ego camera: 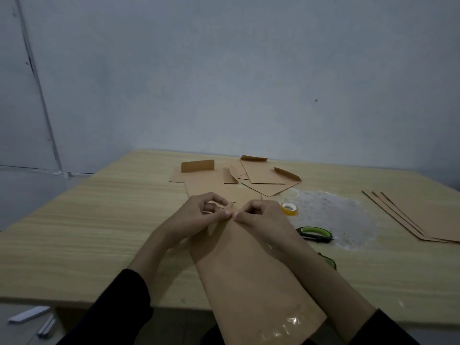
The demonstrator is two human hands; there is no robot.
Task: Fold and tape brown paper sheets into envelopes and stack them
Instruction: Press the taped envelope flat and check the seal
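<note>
While the left hand (pixel 199 215) and right hand (pixel 258 217) are pinching the envelope (pixel 249 270) at its far edge, a flap is seemingly being creased; sealing next calls for the tape (pixel 289 208).

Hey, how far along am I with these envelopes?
Done: several folded envelopes lie loosely piled at the far side of the table. In hand: the left hand and right hand pinch the far end of a folded sheet, already taped at its near end. Left: flat sheets wait on the right.
</note>
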